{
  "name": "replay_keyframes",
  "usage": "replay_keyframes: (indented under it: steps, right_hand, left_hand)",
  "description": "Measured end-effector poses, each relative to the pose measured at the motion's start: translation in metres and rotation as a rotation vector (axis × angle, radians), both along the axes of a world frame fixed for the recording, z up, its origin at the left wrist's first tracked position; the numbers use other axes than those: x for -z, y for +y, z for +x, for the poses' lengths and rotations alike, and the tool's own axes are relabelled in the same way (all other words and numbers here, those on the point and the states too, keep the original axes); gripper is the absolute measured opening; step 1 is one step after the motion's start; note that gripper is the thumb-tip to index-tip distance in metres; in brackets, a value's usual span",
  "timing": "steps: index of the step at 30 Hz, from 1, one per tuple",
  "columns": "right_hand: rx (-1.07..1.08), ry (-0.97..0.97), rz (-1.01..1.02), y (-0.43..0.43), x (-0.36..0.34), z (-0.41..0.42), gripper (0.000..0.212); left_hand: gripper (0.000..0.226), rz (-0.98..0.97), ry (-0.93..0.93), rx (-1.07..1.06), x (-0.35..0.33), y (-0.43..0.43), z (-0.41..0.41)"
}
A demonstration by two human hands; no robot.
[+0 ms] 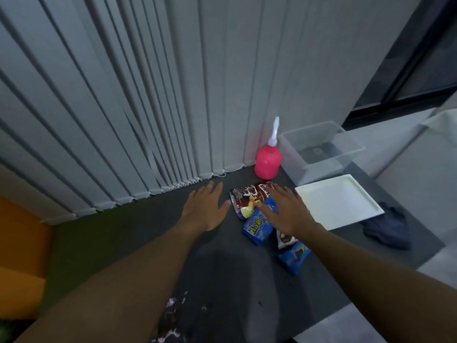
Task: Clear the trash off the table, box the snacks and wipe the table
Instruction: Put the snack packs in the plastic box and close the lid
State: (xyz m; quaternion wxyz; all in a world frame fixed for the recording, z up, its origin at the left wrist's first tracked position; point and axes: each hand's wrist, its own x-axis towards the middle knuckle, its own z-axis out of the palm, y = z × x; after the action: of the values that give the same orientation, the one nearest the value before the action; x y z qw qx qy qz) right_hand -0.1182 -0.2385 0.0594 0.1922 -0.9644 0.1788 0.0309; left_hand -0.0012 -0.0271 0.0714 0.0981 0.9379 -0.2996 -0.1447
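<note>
The head view shows both hands reaching out over the dark desk [222,273]. The left hand [206,206] is released, palm down, with its fingers straight and slightly spread above bare desk, grasping nothing. The right hand [284,211] is also released and flat, spread over a cluster of snacks. From this angle it is hard to tell whether its palm actually touches them.

Four packets can be counted:
- One brown packet [247,195] lies between the two hands.
- One blue packet [257,227] lies just beneath the right thumb.
- One white packet [284,240] is partly hidden under the right wrist.
- A second blue packet [294,257] lies beside the right forearm.

Beyond the right fingertips stand one pink bottle [267,162] and, just beside it, one open-topped clear box [319,149]. To the right of the right hand lies one white lid [338,201], and past that one crumpled dark cloth [385,227]. Beside the left forearm, near the person, a scatter of pale crumbs [170,304] sits on the desk. Grey blinds [123,120] hang beyond the left hand.
</note>
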Motion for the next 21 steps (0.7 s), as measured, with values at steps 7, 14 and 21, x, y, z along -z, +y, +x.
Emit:
replay_keyframes:
  steps: [7, 14, 21]
  right_hand:
    - [0.033, 0.023, 0.009, -0.048, -0.001, -0.017, 0.069]
    - [-0.048, 0.074, 0.028, -0.104, 0.017, -0.021, 0.072]
    - [-0.177, 0.105, 0.137, -0.141, 0.048, -0.022, 0.067]
  left_hand:
    - [0.071, 0.0, 0.013, 0.02, 0.005, -0.043, -0.008]
    - [0.072, 0.003, 0.043, -0.028, 0.018, -0.098, -0.021]
    - [0.079, 0.013, 0.16, -0.082, 0.052, -0.135, -0.033]
